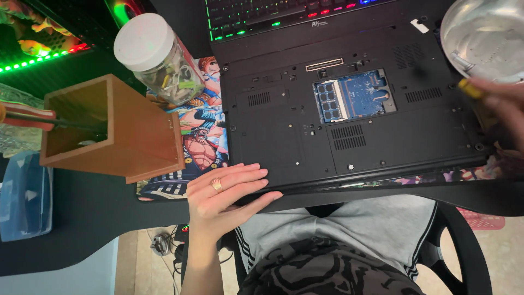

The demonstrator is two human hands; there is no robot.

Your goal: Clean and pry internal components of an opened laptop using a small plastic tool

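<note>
Black laptop (pixel 349 120) upside down on table, RAM bay open. Left hand (pixel 226 191) flat, open, pressing its near-left edge. Right hand (pixel 499 106) at laptop's right, blurred, pinching yellow tool (pixel 470 88). Laptop rigid, heavyish; grip by edges, avoid exposed boards.

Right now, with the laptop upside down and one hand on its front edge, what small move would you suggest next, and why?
Probably bring the right hand, which holds a yellow-handled tool, down onto a screw of the laptop base. The memory bay is already uncovered, the left hand steadies the front edge, and a metal bowl stands close by for screws.
</note>
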